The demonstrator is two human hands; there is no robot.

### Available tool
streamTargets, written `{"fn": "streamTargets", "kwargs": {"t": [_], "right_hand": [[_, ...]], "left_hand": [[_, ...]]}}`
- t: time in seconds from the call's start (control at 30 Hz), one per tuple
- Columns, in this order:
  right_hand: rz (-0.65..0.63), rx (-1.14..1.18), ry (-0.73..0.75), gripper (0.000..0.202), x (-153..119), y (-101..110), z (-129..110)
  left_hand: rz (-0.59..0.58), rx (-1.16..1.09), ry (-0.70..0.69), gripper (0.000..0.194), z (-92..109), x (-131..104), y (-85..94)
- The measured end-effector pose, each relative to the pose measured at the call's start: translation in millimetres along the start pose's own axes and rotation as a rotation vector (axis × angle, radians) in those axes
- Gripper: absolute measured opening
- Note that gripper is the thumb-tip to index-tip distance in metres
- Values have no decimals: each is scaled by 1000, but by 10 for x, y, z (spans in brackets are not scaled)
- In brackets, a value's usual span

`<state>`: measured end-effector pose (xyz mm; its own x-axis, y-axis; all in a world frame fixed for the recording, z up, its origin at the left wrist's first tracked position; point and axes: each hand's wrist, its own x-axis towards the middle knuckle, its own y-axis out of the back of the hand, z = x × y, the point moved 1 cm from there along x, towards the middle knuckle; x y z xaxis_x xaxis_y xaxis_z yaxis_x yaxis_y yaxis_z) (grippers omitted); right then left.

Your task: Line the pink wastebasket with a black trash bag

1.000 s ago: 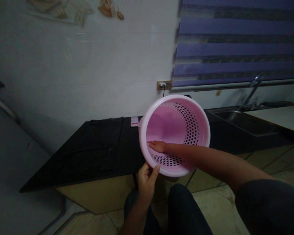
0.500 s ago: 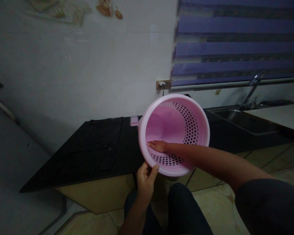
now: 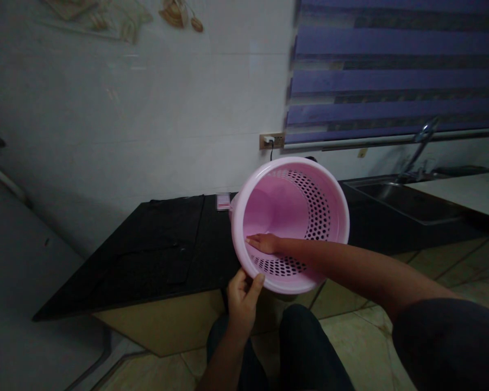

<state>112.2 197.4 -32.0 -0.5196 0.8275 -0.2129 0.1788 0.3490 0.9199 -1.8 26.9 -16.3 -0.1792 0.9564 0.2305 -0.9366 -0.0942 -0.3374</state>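
Observation:
A pink plastic basket (image 3: 337, 209) with rows of round holes is tilted so that its mouth faces me, in front of the counter. My left hand (image 3: 243, 296) grips the lower left of its rim, thumb on the near side. Inside the basket lies my right hand (image 3: 263, 243), fingers stretched out along the inner wall and pointing left. Nothing shows in the right hand. The forearm crosses the lower right of the rim. The basket's underside and outer far side are hidden.
A black countertop (image 3: 146, 255) runs along the tiled wall. To the right are a metal sink (image 3: 403, 198), a faucet (image 3: 419, 144) and a pale board (image 3: 464, 190). A small pink-and-white box (image 3: 223, 201) stands behind the basket. A plug sits in the wall socket (image 3: 272, 141).
Almost nothing differs. The basket has shifted very slightly to the right, with both hands in the same places on it.

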Motion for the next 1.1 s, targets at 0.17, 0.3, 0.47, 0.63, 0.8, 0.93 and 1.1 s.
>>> {"fn": "streamTargets", "kwargs": {"t": [0.17,0.3,0.47,0.63,0.8,0.93,1.1], "right_hand": [[-53,-44,-38,74,1,18,1],[-51,-58,-45,72,19,3,28],[-42,-65,-43,70,35,-15,42],[-51,-77,-36,69,0,13,-9],[-68,-79,-24,68,-60,62,-48],[-68,-78,-22,68,-94,78,-35],[-54,-79,-18,68,-102,66,-21]], "left_hand": [[12,13,-7,31,33,-4,-15],[51,-2,-11,32,61,-18,-38],[17,-2,7,32,58,-10,-17],[61,-5,-9,34,77,-18,-42],[101,-19,-12,36,114,-30,-80],[105,-12,-3,37,128,-23,-76],[77,-17,7,37,115,-12,-46]]}}
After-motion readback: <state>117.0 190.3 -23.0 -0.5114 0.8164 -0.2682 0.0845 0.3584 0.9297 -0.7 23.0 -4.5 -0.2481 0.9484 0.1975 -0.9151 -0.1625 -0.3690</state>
